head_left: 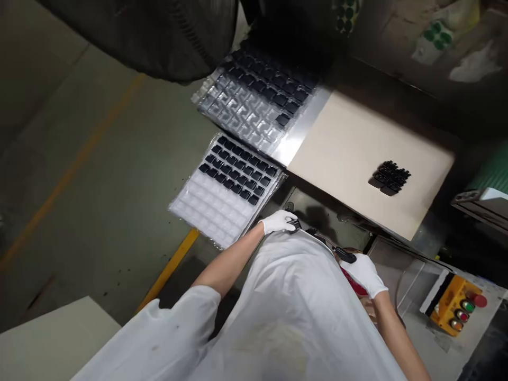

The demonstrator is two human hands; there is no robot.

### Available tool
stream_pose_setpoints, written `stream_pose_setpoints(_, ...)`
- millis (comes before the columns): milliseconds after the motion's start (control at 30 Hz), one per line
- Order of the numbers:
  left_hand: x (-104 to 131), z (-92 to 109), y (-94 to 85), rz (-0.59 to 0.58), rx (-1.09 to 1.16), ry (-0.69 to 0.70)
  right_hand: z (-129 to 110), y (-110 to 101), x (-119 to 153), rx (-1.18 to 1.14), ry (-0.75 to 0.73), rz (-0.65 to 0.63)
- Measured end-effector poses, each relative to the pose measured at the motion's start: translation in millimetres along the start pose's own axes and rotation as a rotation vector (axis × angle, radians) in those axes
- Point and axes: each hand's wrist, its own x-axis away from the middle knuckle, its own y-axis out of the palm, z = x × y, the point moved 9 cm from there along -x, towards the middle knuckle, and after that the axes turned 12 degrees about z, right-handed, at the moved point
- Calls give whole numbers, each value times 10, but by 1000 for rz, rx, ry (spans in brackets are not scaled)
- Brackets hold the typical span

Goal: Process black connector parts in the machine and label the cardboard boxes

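My left hand point(279, 221), in a white glove, is closed around a small black plastic part point(294, 226) just above my apron's far edge. My right hand point(364, 273), also gloved, grips a black-handled tool point(344, 255). A thin shaft runs from that handle towards the left hand; its tip and exact kind cannot be made out. Left of my left hand lies a clear tray point(206, 203), its far rows filled with black parts. Beyond my right hand, a small cluster of black parts point(389, 178) rests on a beige board point(337, 137).
More clear trays point(238, 114) with black parts lie at the table's far left. A large dark fan point(159, 37) overhangs the upper left. At lower right sits a yellow control box point(456, 306) with several buttons. A yellow line point(174, 264) marks the floor.
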Motion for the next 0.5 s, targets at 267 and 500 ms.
stream_pose_setpoints(267, 125, -322, -362, -457, 283, -136, -960, 171, 49, -100, -40, -234)
stream_pose_setpoints(500, -170, -1459, -1621, 251, 354, -179, -1434, 519, -78, -137, 108, -273)
